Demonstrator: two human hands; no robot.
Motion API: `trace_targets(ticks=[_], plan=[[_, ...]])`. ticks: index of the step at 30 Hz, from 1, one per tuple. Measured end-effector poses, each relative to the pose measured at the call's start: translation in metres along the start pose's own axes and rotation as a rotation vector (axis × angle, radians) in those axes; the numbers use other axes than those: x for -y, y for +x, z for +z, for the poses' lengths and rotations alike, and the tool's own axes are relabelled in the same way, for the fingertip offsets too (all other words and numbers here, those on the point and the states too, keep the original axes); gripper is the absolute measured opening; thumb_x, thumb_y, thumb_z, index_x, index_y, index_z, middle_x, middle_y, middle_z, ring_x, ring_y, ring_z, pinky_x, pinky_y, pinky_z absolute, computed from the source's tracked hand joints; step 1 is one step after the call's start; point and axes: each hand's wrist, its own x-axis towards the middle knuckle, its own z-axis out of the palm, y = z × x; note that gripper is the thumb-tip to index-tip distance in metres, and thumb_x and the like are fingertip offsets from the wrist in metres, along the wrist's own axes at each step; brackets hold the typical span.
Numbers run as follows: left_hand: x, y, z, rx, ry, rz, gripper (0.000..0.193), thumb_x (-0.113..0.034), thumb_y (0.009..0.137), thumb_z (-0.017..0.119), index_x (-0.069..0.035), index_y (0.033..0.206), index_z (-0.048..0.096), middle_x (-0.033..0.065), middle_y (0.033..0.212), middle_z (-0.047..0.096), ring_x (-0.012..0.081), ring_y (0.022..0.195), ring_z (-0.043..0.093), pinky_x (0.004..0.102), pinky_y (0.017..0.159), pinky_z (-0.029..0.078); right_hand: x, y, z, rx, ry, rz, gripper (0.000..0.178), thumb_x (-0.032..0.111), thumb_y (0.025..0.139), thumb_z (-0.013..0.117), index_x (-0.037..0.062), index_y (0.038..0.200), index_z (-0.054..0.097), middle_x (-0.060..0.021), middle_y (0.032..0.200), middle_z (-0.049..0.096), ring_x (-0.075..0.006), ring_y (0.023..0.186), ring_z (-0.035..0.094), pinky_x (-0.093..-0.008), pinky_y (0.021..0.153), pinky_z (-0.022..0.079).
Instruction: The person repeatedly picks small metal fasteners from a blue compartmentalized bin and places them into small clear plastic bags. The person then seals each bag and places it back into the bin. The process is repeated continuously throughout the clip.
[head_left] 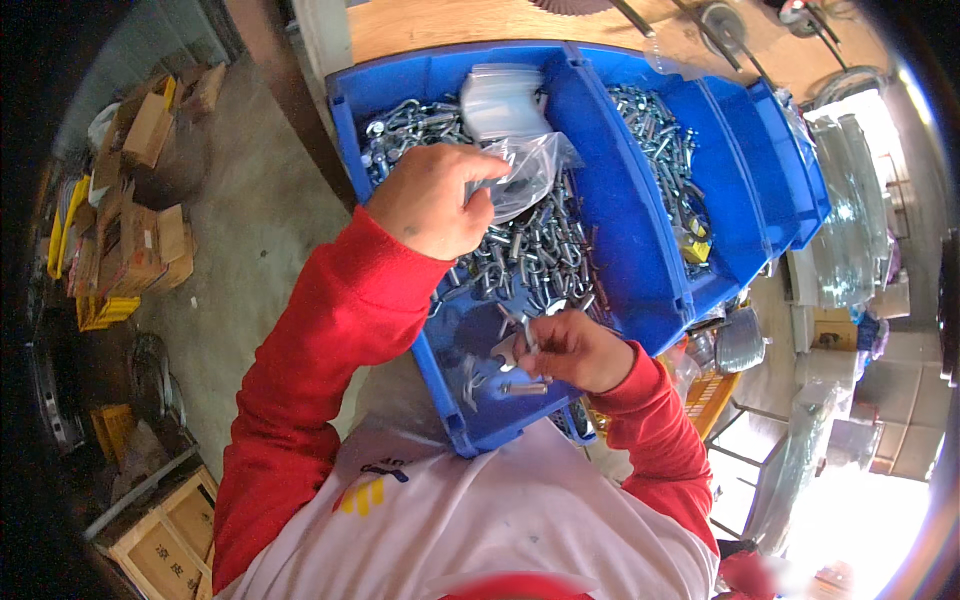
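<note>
My left hand [435,205] is closed, thumb and fingers pinching a clear plastic bag [532,178] that hangs over a blue bin [445,375]. Beneath the bag lies a heap of shiny metal hardware [540,255], with bent, hook-like pieces and short cylindrical ones. My right hand [580,350] is low over the front of the same bin, its fingers closed on a small bent metal piece [526,335]. Just below those fingers, a short metal cylinder [524,389] and a few loose pieces show near the bin's front wall. A stack of flat clear bags [503,100] rests on the heap behind.
To the right, a second blue bin [650,215] holds more metal parts and a small yellow item [694,243]. Further blue bins [755,150] follow. A wooden tabletop [440,25] stands behind. Cardboard boxes [140,245] lie on the floor at left; a yellow crate [712,400] is at right.
</note>
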Motion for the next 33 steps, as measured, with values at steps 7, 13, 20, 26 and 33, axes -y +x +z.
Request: trace_targets(ticks=[7, 13, 20, 26, 33], plan=[[0.003, -0.002, 0.0, -0.02, 0.05, 0.057, 0.03, -0.002, 0.085, 0.064, -0.002, 0.113, 0.076, 0.0198, 0.114, 0.075, 0.0243, 0.075, 0.074, 0.0326, 0.068, 0.058, -0.011, -0.009, 0.006, -0.473, -0.206, 0.108, 0.019, 0.014, 0.093, 0.073, -0.0005, 0.104, 0.074, -0.0135, 0.073, 0.07, -0.0197, 0.067, 0.066, -0.0379, 0.066, 0.052], [-0.001, -0.001, -0.001, 0.026, 0.019, -0.025, 0.03, -0.002, 0.085, 0.065, -0.001, 0.113, 0.075, 0.0197, 0.114, 0.075, 0.0272, 0.077, 0.074, 0.0345, 0.069, 0.057, -0.005, -0.005, -0.007, -0.517, -0.68, -0.142, 0.021, 0.012, 0.088, 0.073, 0.0015, 0.107, 0.073, -0.0156, 0.09, 0.068, -0.0328, 0.074, 0.068, -0.0397, 0.066, 0.054], [-0.004, -0.001, -0.004, 0.053, 0.026, -0.037, 0.028, -0.004, 0.082, 0.067, 0.0, 0.109, 0.075, 0.0221, 0.109, 0.074, 0.035, 0.089, 0.074, 0.04, 0.08, 0.059, -0.02, 0.032, -0.001, -0.086, -1.329, -0.401, 0.025, 0.022, 0.079, 0.067, 0.0113, 0.101, 0.073, -0.0071, 0.097, 0.062, -0.0245, 0.091, 0.067, -0.0412, 0.067, 0.059], [-0.004, -0.004, -0.001, -0.033, 0.055, 0.024, 0.027, -0.008, 0.081, 0.07, 0.0, 0.106, 0.075, 0.0229, 0.108, 0.074, 0.0383, 0.094, 0.073, 0.0415, 0.084, 0.059, -0.039, 0.06, 0.001, 0.102, -1.396, -0.522, 0.018, 0.024, 0.078, 0.066, 0.0094, 0.086, 0.074, -0.0073, 0.108, 0.063, -0.0254, 0.093, 0.064, -0.0398, 0.071, 0.061], [-0.003, -0.001, -0.002, -0.011, 0.132, 0.092, 0.04, -0.012, 0.077, 0.081, 0.001, 0.114, 0.074, 0.021, 0.123, 0.072, 0.0232, 0.07, 0.072, 0.0337, 0.066, 0.059, 0.0, 0.022, -0.015, -0.395, -0.542, -0.578, 0.021, 0.024, 0.082, 0.078, 0.0031, 0.081, 0.073, -0.0125, 0.104, 0.071, -0.0281, 0.091, 0.07, -0.0401, 0.073, 0.06]])
